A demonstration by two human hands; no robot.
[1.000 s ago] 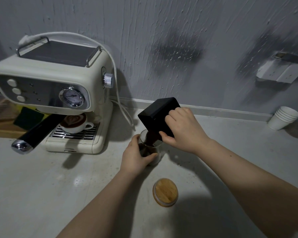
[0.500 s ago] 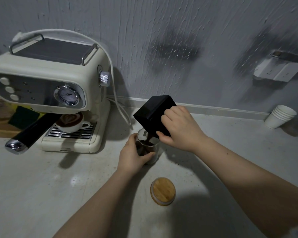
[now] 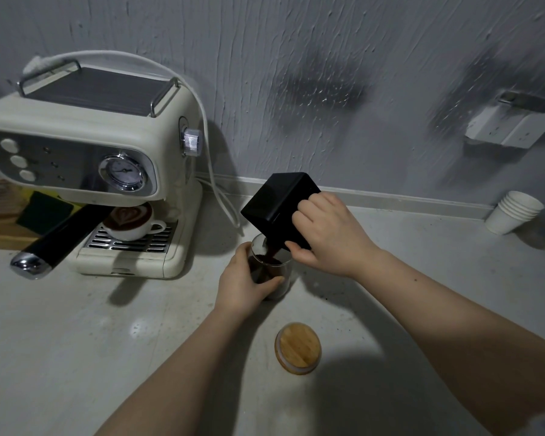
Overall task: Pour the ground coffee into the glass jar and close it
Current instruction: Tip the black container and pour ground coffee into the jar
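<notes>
A small glass jar (image 3: 279, 278) stands upright on the grey counter, partly filled with dark ground coffee. My left hand (image 3: 241, 286) is wrapped around its left side. My right hand (image 3: 326, 236) holds a black square container (image 3: 272, 202) tipped over the jar's mouth, and a dark stream of coffee (image 3: 272, 253) falls from its lower corner into the jar. The round wooden lid (image 3: 298, 347) lies flat on the counter, in front of the jar and apart from both hands.
A cream espresso machine (image 3: 85, 158) stands at the left, with a latte cup (image 3: 129, 223) on its drip tray and a black portafilter handle (image 3: 54, 240) jutting forward. A stack of white paper cups (image 3: 513, 212) sits at the far right by the wall. A wall socket (image 3: 510, 127) is above them.
The black container stays tipped over the jar and coffee keeps falling; the level in the jar has risen. Both hands hold their places, with only a slight shift of the view.
</notes>
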